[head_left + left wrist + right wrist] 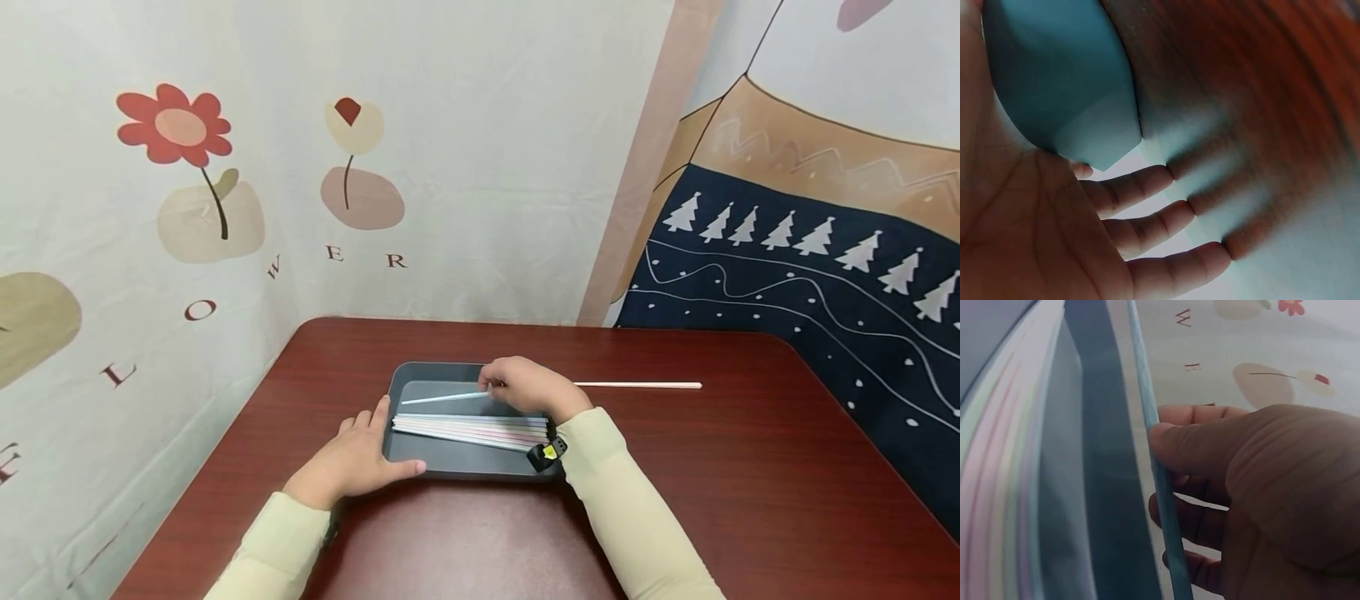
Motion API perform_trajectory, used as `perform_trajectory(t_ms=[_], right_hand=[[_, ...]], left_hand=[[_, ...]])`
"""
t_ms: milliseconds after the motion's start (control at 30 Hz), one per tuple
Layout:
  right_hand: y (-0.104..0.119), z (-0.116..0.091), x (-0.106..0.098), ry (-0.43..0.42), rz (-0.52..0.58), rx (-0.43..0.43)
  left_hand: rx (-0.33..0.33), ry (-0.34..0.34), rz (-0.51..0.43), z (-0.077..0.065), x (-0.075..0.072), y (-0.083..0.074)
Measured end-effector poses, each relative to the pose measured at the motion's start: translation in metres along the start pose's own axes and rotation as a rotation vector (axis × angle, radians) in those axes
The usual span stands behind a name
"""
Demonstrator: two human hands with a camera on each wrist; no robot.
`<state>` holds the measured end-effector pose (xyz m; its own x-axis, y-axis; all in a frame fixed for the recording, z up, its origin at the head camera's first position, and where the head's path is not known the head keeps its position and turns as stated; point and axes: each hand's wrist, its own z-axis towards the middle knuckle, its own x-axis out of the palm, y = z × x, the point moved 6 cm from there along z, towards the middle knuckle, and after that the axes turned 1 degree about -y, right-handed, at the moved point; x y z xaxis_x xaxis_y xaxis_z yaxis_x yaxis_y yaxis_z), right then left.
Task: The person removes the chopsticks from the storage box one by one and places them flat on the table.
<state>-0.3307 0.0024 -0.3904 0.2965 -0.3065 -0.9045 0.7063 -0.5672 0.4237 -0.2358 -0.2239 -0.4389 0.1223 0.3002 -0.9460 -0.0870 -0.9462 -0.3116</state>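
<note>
My right hand (525,385) pinches a thin light blue stick (442,398) between thumb and fingertips, above the back part of a grey tray (480,472). In the right wrist view the stick (1147,394) runs lengthwise past the thumb, with the other fingers curled behind it. Below the hand, several pastel sticks (468,429) lie side by side in the tray, their right ends partly hidden by the wrist. My left hand (356,454) rests against the tray's left end, fingers straight and thumb along the front rim. Its palm faces the tray wall (1066,75) in the left wrist view.
A pale thin stick (637,385) lies on the reddish-brown table (750,483) to the right of the tray, partly behind the right hand. Behind the table hangs a white printed curtain (487,167), with a dark blue patterned cloth (787,275) at the right.
</note>
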Motion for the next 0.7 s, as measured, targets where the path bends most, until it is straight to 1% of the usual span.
perform_trajectory(t_ms=[167,333,433,567,700], right_hand=[[-0.002,-0.01,-0.01,-0.014,-0.019,-0.005],[-0.012,-0.027,-0.019,-0.03,0.007,0.013],[-0.021,-0.041,-0.025,-0.044,0.024,0.026],[-0.039,-0.059,-0.033,-0.068,0.021,0.055],[-0.059,-0.075,-0.041,-0.089,0.013,0.109]], left_hand=[[0.008,0.002,0.0,-0.001,-0.001,-0.002],[0.013,-0.001,-0.003,-0.001,0.0,-0.002],[0.016,-0.001,0.001,-0.001,0.001,-0.002],[0.017,-0.003,0.008,-0.001,0.002,-0.001],[0.017,-0.013,0.01,-0.001,0.001,0.0]])
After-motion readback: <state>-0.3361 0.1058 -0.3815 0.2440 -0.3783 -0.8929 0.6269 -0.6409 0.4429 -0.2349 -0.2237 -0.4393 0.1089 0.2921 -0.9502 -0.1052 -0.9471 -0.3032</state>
